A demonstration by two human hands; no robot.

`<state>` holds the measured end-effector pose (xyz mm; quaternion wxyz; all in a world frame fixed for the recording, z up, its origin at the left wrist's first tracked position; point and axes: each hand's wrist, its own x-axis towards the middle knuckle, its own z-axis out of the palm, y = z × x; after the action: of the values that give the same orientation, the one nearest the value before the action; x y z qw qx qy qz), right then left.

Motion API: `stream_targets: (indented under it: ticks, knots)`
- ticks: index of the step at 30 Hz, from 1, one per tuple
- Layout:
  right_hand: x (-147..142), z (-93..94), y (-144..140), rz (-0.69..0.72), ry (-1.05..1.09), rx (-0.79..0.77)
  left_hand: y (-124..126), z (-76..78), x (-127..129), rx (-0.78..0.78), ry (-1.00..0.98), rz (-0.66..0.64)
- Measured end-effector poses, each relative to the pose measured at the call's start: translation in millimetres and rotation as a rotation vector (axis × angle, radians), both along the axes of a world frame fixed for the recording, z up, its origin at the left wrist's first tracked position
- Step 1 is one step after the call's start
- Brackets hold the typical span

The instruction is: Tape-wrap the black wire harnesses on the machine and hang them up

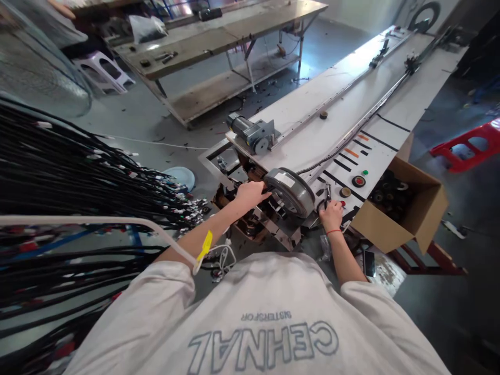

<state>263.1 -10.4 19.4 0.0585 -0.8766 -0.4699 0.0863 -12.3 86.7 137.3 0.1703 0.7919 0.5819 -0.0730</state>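
Observation:
At the near end of the long white bench [308, 151] stands a large, dark grey wheel-shaped thing [291, 191] with a white label on its rim. My left hand [252, 195] is closed at its left side, thumb and fingers drawn together; what they grip is hidden. To the wheel's right, my right hand [332, 215] rests at the bench edge, its fingers closed around the handles of what look like scissors [328, 191]. Their metal end points away from me. Beside that hand lie a brown tape roll [345, 192] and a black tape roll with a red centre [358, 181].
A motor [250, 130] sits at the bench's left corner. An open cardboard box [402, 208] with dark rolls stands right. Bundles of black cables [97, 172] hang at left. A phone [369, 263], red stool [469, 146] and second table [219, 41] are around.

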Motion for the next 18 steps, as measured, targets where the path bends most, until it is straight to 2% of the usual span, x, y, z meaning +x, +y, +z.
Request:
stream_targets:
  ticks: [2,5,7,8,10,12,15,18]
  knots:
    - [9.6,0.6,-3.6,-0.062,0.056,0.001,5.9,-7.3,-5.6,-0.017,-0.003,0.003]
    - [30.2,11.3,-17.4,-0.081,0.391,-0.066,8.0,-24.5,-8.9,-0.038,-0.037,0.035]
    - [30.8,22.5,-35.0,0.04,0.73,0.031,6.9,-33.2,-10.2,-0.058,-0.083,0.037]
    - [23.3,28.2,-44.4,0.149,0.927,0.088,6.0,-35.6,-10.8,-0.059,-0.106,0.033]
    - [-7.8,37.8,-58.1,0.395,1.336,0.119,3.7,-36.4,-11.6,-0.039,-0.138,0.023]
    - [-53.4,43.1,-57.6,0.538,1.676,0.015,0.7,-32.9,-11.4,0.003,-0.146,0.024]
    - [-117.9,44.5,-32.6,0.47,1.936,-0.142,-4.1,-25.4,-10.1,0.051,-0.132,0.031]
    - [-144.4,46.4,-17.6,0.331,1.921,-0.3,-5.0,-23.6,-10.0,0.051,-0.124,0.045]
